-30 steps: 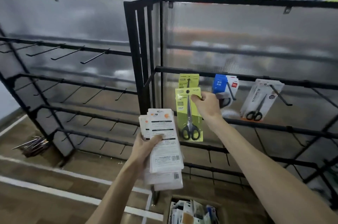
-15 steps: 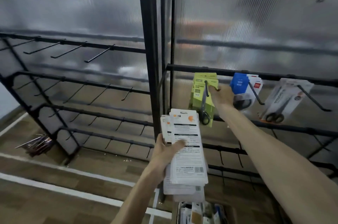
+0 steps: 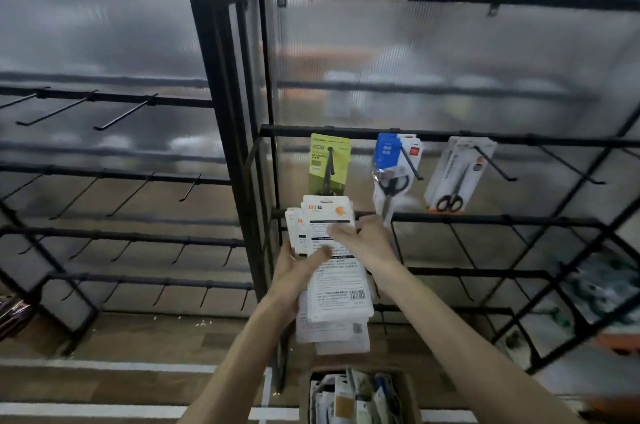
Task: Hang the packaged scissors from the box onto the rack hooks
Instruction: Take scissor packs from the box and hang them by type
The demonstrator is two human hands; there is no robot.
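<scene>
My left hand (image 3: 300, 269) holds a stack of white packaged scissors (image 3: 337, 288) seen from their printed backs, in front of the black rack (image 3: 450, 136). My right hand (image 3: 363, 240) grips the front pack of that stack near its top. Behind the stack a green scissors pack (image 3: 328, 165) hangs on a hook. To its right hang a blue-and-white pack (image 3: 394, 167) and a white pack with black-handled scissors (image 3: 455, 174). The cardboard box (image 3: 360, 396) with several more packs sits on the floor below.
A second black rack section (image 3: 110, 101) at the left carries rows of bare hooks. Bare hooks (image 3: 568, 165) also stick out at the right of the hung packs. Frosted panels back both racks. White lines cross the wooden floor (image 3: 104, 368).
My right hand let go of the green pack, which now hangs on its hook, and came back down to the white stack. The camera view shifted slightly.
</scene>
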